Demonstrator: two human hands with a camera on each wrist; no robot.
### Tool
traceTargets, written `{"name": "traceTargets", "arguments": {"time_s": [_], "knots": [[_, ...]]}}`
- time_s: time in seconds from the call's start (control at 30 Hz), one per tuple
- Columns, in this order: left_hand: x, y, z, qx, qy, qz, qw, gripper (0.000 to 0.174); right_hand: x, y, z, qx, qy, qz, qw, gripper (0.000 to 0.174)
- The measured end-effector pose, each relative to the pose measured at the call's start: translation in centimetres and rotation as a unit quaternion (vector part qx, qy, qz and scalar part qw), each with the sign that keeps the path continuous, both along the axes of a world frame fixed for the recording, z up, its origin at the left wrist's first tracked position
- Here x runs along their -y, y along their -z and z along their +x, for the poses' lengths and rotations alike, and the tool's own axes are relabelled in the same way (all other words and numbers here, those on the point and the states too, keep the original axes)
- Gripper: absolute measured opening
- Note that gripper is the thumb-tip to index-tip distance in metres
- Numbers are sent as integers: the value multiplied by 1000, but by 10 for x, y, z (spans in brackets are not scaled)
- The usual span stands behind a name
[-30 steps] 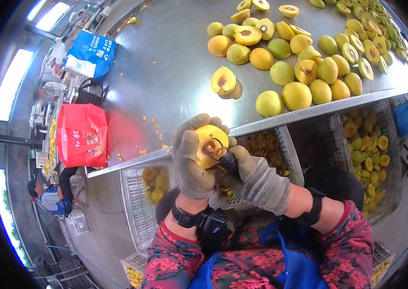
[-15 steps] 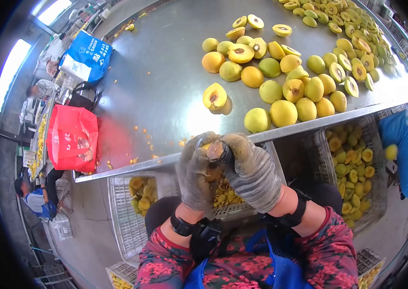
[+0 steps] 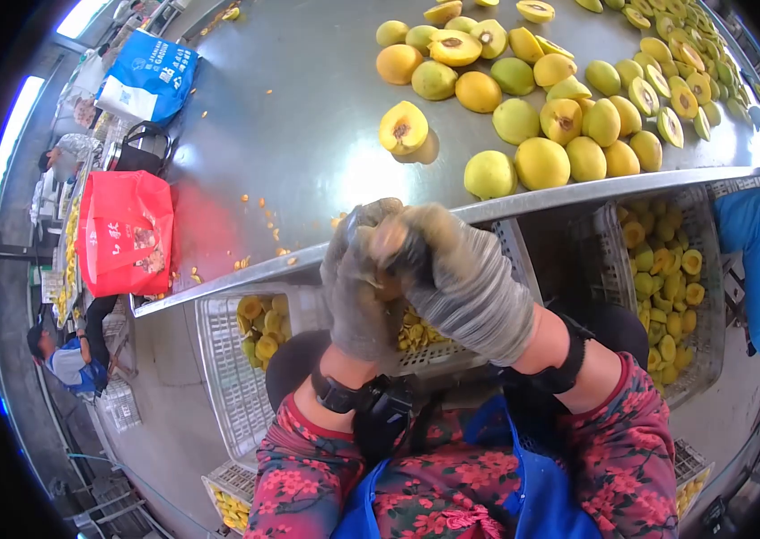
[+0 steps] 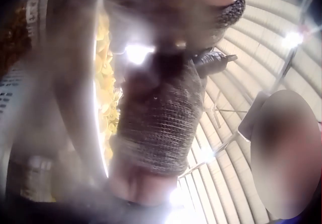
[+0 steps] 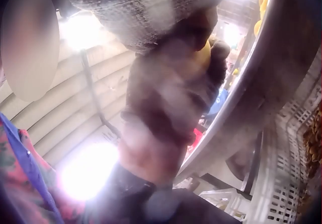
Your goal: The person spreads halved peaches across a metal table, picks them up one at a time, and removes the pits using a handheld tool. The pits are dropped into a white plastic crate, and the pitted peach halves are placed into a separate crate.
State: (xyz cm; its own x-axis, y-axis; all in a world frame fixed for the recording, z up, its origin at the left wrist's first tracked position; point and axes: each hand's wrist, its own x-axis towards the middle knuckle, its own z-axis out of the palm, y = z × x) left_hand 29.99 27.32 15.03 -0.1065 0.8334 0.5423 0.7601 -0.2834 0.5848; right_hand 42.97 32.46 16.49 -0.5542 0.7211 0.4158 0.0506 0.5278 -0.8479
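Observation:
Both hands wear grey knit gloves and meet just in front of the table edge. My left hand [image 3: 353,292] cups a yellow peach half [image 5: 204,57], a sliver of which shows in the right wrist view; in the head view the hands mostly cover it. The right hand [image 3: 474,283] presses close over it, gripping a dark-handled pitting tool [image 4: 211,64] whose working end is hidden. Beyond the hands, a cut peach half [image 3: 403,128] lies face up on the metal table [image 3: 299,135], left of a group of peaches [image 3: 541,163].
Below the hands stands a crate [image 3: 438,357] with yellow scraps. Crates of peach pieces flank it, one left [image 3: 218,377] and one right [image 3: 712,350]. A red bag [image 3: 124,234] and a blue bag [image 3: 146,76] are at the table's left side. Other people sit farther off.
One second ago the peach half's cut face showed, with the tool at its pit. Since then the right hand has turned over it and the hands have closed together, covering the fruit.

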Motion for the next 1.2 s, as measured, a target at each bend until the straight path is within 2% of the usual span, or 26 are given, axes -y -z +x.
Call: {"name": "traceTargets", "arguments": {"time_s": [0.03, 0.07, 0.1, 0.13, 0.2, 0.23, 0.27, 0.3, 0.4, 0.8, 1.1, 1.2], "knots": [[3, -1, -3, -100, -43, -43, 993, 33, 1, -7, 1, -8, -4, -59, 998, 34], [1, -4, -2, 171, -29, -46, 984, 39, 3, -11, 1, -15, -8, -118, 993, 33], [-3, -8, 1, 430, -9, -43, 902, 45, 5, 0, 2, 18, -9, -76, 997, 38], [-4, -11, 2, 657, 13, -37, 753, 51, 8, 6, 2, 24, -9, -82, 996, 39], [-2, -8, -3, 607, 20, -34, 794, 53, 11, 13, 2, 36, -8, -97, 995, 40], [0, -8, -3, 571, 12, -45, 820, 54, 11, 8, 5, 103, -30, -151, 983, 43], [2, -7, -2, 535, 4, -57, 843, 54, 12, 10, 4, 92, -32, -143, 985, 43], [3, -6, -3, 581, 32, -52, 812, 55, 14, 15, 3, 82, -33, -137, 987, 42], [2, -9, 2, 595, 39, -36, 802, 54, 18, 18, 2, 91, -24, -140, 986, 41], [4, -6, 7, 605, 19, -30, 796, 54, 28, 20, 1, 110, -37, -173, 978, 38], [11, -6, 8, 517, 30, -12, 855, 50, 40, 43, -1, 78, -49, -137, 986, 41], [13, 2, 3, 422, 35, -6, 906, 52, 42, 39, 3, 86, -66, -160, 981, 43]]}}
